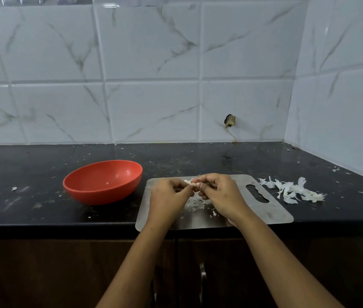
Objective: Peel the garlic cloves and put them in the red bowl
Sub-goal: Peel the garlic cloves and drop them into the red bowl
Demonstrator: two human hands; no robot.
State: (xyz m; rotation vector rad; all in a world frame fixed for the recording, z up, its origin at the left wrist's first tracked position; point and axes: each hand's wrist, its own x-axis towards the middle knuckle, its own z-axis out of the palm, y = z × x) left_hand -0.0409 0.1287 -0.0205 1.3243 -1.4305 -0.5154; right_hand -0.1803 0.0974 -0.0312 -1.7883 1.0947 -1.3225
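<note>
Pinching a clove [193, 184] between them, the left hand [167, 194] and right hand [218, 194] meet just above the board [265, 210] at lower centre of the frame. The fingers of both curl in around the clove, so only a pale sliver shows. It looks tiny, light and firm, with a dry papery skin that should tear away in flakes. Once bare it will likely turn slick and slip out easily. The sound grip is probably one hand on its body while a nail of the other lifts skin at an end. Peel scraps [195, 205] lie on the board beneath the hands, and a peel pile [291, 191] sits on the tabletop [31, 156] at right. The bowl [100, 194] waits just left of the board.
</note>
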